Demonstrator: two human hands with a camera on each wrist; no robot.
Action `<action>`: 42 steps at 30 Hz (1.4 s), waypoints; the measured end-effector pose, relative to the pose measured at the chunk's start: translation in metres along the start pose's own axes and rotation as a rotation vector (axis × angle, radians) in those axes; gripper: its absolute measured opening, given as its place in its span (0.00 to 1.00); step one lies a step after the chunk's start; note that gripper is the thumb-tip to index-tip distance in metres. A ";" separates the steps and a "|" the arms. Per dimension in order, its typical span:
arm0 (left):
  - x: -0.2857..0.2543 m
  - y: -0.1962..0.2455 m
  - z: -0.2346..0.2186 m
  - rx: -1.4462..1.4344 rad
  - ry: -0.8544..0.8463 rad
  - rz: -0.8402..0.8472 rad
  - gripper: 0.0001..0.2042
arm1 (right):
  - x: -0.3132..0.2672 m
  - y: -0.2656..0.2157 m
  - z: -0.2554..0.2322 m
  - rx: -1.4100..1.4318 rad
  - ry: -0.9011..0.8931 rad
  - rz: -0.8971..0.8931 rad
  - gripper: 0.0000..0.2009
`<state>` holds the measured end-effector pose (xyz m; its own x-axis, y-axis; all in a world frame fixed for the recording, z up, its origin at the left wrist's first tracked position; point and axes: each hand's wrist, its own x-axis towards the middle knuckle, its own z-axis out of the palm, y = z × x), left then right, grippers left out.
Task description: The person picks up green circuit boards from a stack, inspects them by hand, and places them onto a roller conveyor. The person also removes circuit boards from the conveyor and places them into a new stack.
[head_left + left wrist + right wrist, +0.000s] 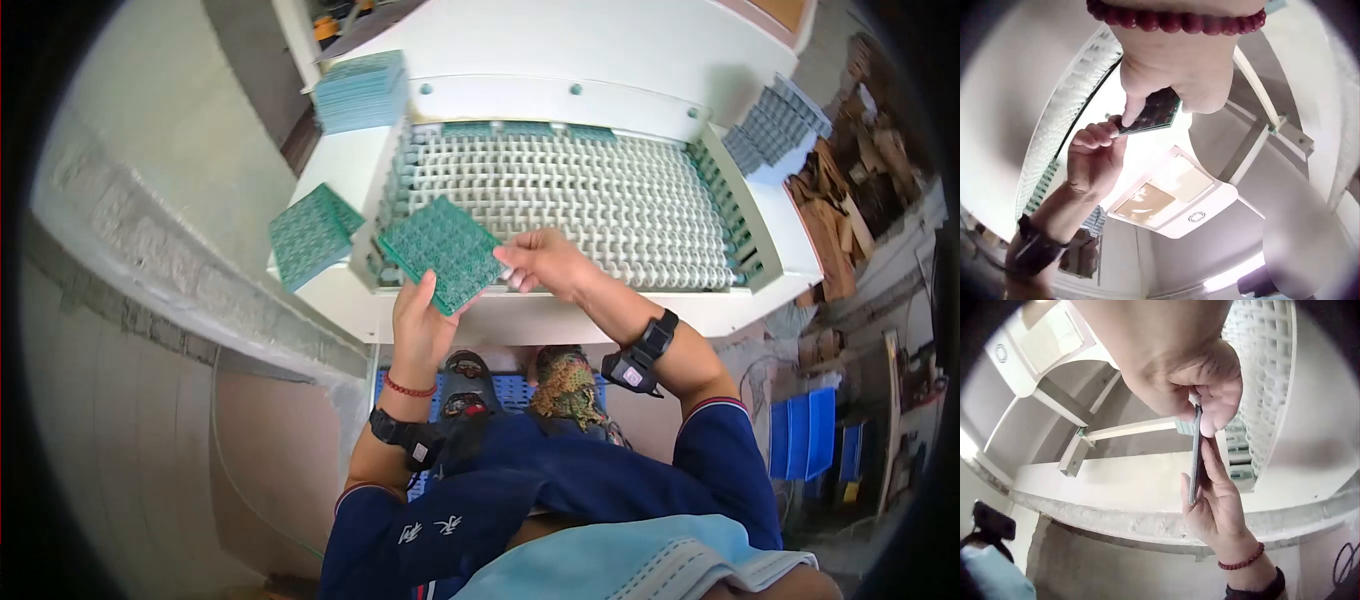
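Green circuit boards [440, 250] sit in a thin stack between both hands, over the front edge of a roller conveyor [570, 200]. My left hand [425, 325] holds the stack from beneath, thumb over its near edge. At the right corner, my right hand [545, 262] pinches the edge between thumb and curled fingers. Seen edge-on in the right wrist view, the circuit boards [1196, 459] form a narrow dark strip between the hands. In the left wrist view, the left thumb [1134, 111] lies along the dark board face.
More green boards [312, 235] lie on the machine's left ledge, with a tall stack of boards [362, 92] behind them. Grey-green stacked pieces [778, 125] stand on the right ledge. Blue bins [803, 434] are at lower right, and a wall [140, 200] runs close on the left.
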<state>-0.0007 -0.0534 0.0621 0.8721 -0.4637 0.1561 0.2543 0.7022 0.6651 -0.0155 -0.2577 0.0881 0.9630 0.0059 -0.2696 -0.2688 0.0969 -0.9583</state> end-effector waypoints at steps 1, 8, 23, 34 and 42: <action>0.005 -0.009 0.003 0.001 0.002 -0.033 0.21 | -0.008 0.004 -0.008 -0.062 0.017 -0.001 0.11; 0.023 -0.054 0.009 0.089 0.066 -0.175 0.17 | -0.034 0.006 -0.071 -0.472 0.079 -0.015 0.12; -0.002 -0.027 -0.038 -0.042 -0.020 -0.273 0.23 | 0.019 0.001 -0.316 -1.324 0.935 0.192 0.20; 0.018 -0.042 -0.033 -0.027 -0.043 -0.374 0.15 | -0.020 0.041 -0.068 -0.166 0.061 0.022 0.14; 0.034 -0.031 -0.040 0.049 0.013 -0.352 0.13 | -0.004 0.056 -0.043 0.077 0.124 0.028 0.11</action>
<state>0.0373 -0.0692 0.0178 0.7398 -0.6656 -0.0981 0.5203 0.4737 0.7106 -0.0354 -0.2951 0.0319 0.9438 -0.1128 -0.3106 -0.2889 0.1749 -0.9412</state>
